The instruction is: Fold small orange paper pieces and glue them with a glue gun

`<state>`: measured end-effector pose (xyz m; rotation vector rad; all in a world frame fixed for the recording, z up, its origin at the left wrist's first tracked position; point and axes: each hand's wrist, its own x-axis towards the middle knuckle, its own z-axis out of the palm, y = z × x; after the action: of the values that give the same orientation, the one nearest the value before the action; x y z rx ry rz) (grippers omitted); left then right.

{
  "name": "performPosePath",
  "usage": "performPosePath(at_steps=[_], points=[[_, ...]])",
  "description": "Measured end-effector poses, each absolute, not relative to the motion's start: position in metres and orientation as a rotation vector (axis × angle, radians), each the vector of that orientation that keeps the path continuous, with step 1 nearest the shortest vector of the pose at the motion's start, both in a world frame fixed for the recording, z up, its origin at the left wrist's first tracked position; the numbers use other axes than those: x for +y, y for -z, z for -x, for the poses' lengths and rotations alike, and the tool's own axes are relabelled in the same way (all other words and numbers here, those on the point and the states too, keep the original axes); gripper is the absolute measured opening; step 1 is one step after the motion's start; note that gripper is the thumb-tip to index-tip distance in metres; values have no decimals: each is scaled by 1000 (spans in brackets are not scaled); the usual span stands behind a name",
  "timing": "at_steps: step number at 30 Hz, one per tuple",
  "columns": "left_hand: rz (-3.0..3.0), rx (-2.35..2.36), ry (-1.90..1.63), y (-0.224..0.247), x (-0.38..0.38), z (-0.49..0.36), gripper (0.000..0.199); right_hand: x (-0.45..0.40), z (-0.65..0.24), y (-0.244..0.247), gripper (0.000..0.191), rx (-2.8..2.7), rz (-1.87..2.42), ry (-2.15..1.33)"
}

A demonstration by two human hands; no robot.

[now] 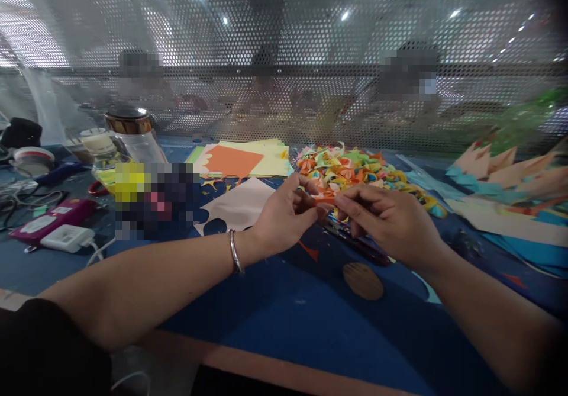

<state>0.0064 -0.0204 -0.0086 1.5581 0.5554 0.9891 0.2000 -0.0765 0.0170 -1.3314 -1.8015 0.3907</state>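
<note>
Both hands meet over the blue table, in front of a heap of small folded paper pieces (355,165) in many colours. My left hand (290,212), with a silver bangle at its wrist, curls its fingers round one side of a small orange paper piece (326,199). On the other side my right hand (384,215) pinches the same piece between thumb and forefinger. Its exact folded shape is partly hidden by the fingers. Just below the hands lie a brown wooden oval (362,281) and an orange paper scrap (309,250).
Orange and yellow sheets (235,162) and a cut pale sheet (239,203) lie behind my left hand. Jars (137,138), a purple box (53,224) and a white adapter (68,238) stand left. Pointed paper shapes (510,171) lie right. A perforated screen (284,47) rises behind.
</note>
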Motion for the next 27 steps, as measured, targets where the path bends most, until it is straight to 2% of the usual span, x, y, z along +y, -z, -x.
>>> performPosePath(at_steps=[3,9,22,25,27], points=[[-1655,490,-1011,7,-22,-5,28,-76,-202,-17,38,-1776,1348,-361],[-1789,458,-989,2,-25,-2,8,-75,-201,-19,39,-1761,1320,-376],[-1395,586,-910,3,-21,-4,16,-71,-232,-35,26,-1538,1517,-347],[-1363,612,-901,3,-20,-3,17,-70,-243,-37,31,-1613,1626,-320],[-1352,630,-899,4,-19,-3,16,-74,-253,-38,41,-1653,1680,-290]])
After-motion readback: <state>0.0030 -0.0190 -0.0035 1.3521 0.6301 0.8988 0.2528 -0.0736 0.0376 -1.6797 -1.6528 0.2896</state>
